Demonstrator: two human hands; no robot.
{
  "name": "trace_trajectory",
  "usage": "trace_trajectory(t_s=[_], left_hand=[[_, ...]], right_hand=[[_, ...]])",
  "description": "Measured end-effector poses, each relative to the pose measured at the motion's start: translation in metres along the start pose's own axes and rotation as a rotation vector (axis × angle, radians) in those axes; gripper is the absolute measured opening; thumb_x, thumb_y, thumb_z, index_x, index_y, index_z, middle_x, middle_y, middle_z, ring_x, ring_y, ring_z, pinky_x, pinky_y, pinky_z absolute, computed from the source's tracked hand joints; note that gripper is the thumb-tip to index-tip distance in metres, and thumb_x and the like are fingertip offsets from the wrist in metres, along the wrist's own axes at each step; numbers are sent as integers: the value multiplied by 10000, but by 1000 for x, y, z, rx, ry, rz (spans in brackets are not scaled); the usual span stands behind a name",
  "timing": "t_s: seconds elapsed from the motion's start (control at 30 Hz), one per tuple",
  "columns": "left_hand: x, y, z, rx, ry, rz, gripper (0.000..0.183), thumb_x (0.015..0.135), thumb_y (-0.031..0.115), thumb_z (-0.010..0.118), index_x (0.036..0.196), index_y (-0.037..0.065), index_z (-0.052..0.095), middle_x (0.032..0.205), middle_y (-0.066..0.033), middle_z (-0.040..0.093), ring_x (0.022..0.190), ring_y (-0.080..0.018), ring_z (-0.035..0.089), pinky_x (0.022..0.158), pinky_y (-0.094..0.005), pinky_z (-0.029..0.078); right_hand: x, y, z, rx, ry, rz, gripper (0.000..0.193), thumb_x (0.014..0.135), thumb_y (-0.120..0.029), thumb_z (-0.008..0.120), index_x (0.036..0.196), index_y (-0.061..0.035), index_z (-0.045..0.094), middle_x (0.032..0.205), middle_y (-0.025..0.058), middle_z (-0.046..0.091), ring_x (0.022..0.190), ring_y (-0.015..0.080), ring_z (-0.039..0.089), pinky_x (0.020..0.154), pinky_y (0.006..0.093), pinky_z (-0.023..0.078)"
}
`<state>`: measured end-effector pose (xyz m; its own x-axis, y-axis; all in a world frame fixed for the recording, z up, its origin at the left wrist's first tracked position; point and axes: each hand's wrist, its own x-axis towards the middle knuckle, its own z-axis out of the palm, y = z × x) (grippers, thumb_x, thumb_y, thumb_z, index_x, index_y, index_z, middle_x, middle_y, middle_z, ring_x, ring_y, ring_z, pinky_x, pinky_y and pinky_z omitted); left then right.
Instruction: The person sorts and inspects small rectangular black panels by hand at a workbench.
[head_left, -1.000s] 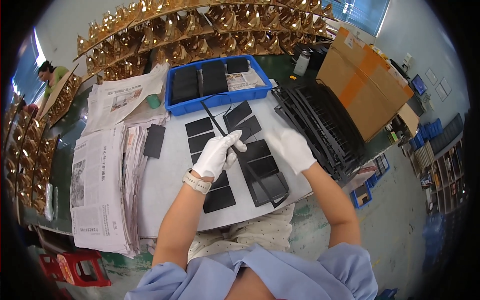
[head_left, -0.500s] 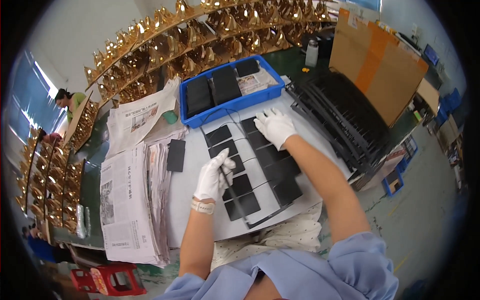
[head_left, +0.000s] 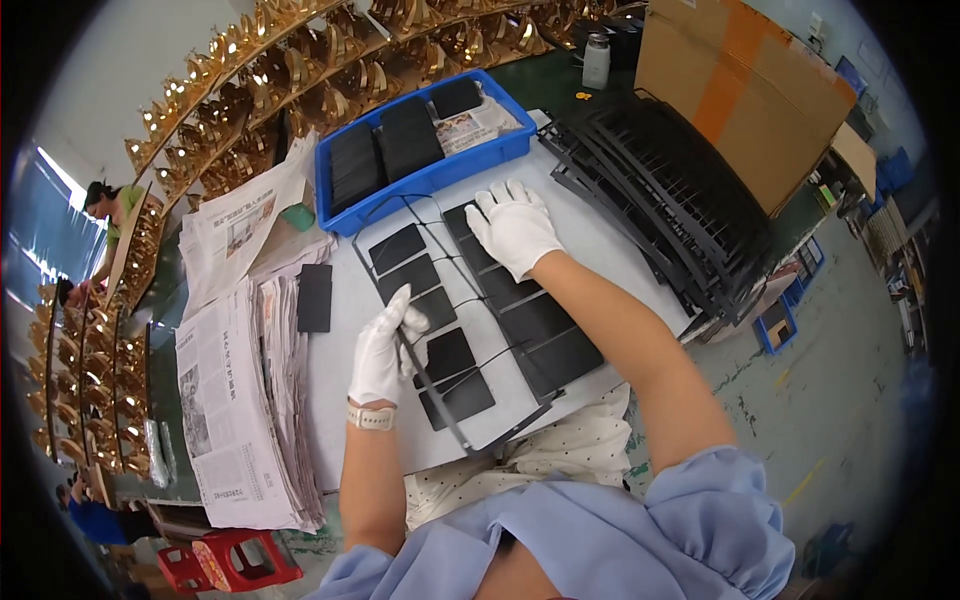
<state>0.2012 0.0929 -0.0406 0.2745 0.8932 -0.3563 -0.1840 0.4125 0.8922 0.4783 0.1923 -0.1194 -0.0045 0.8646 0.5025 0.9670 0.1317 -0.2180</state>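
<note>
My left hand (head_left: 388,352), in a white glove, is closed around the left side bar of a thin black frame (head_left: 432,392). The frame has several dark crosswise wires and lies slightly raised over the white work surface. Under it sit black rectangular plates in two columns, the left one with a plate (head_left: 405,282) beside my fingers. My gloved right hand (head_left: 515,228) rests spread and flat at the far end of the right column, covering part of it. Nearer me in that column lies another black plate (head_left: 560,360).
A blue tray (head_left: 425,180) holding stacked black plates stands beyond the frame. Stacked black racks (head_left: 680,190) and a cardboard box (head_left: 735,100) stand at right. Newspapers (head_left: 235,400) lie at left, with a single black plate (head_left: 314,298) beside them. Rows of gold pieces (head_left: 330,60) are behind.
The view has shifted, moving the scene left and up. The near plates in the right column now look more evenly lined up. Both hands keep roughly the same places on the frame and plates.
</note>
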Motion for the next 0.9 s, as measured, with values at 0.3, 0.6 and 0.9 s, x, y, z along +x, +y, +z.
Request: trace_trajectory(t_s=[0.3, 0.6, 0.9], left_hand=[[9, -20, 27, -94, 25, 75, 383, 1102, 387, 699, 872, 81, 704, 688, -18, 654, 408, -104, 554, 342, -219, 357], [8, -21, -75, -36, 257, 223, 403, 1106, 363, 694, 794, 114, 642, 734, 35, 587, 465, -65, 419, 375, -266, 272], [20, 3, 65, 44, -4, -75, 404, 1081, 435, 718, 842, 113, 662, 657, -19, 607, 397, -116, 498, 377, -279, 374]], right_hand=[[8, 3, 7, 21, 53, 28, 397, 1066, -388, 546, 1216, -103, 778, 1318, 135, 707, 1327, 357, 580, 1152, 524, 428], [8, -2, -2, -11, 25, 60, 397, 1078, -373, 574, 1339, -132, 751, 1378, 105, 706, 1364, 355, 579, 1158, 526, 445], [6, -1, -1, -21, 48, 21, 377, 1066, -369, 591, 1298, -126, 761, 1352, 99, 709, 1324, 352, 598, 1129, 525, 468]])
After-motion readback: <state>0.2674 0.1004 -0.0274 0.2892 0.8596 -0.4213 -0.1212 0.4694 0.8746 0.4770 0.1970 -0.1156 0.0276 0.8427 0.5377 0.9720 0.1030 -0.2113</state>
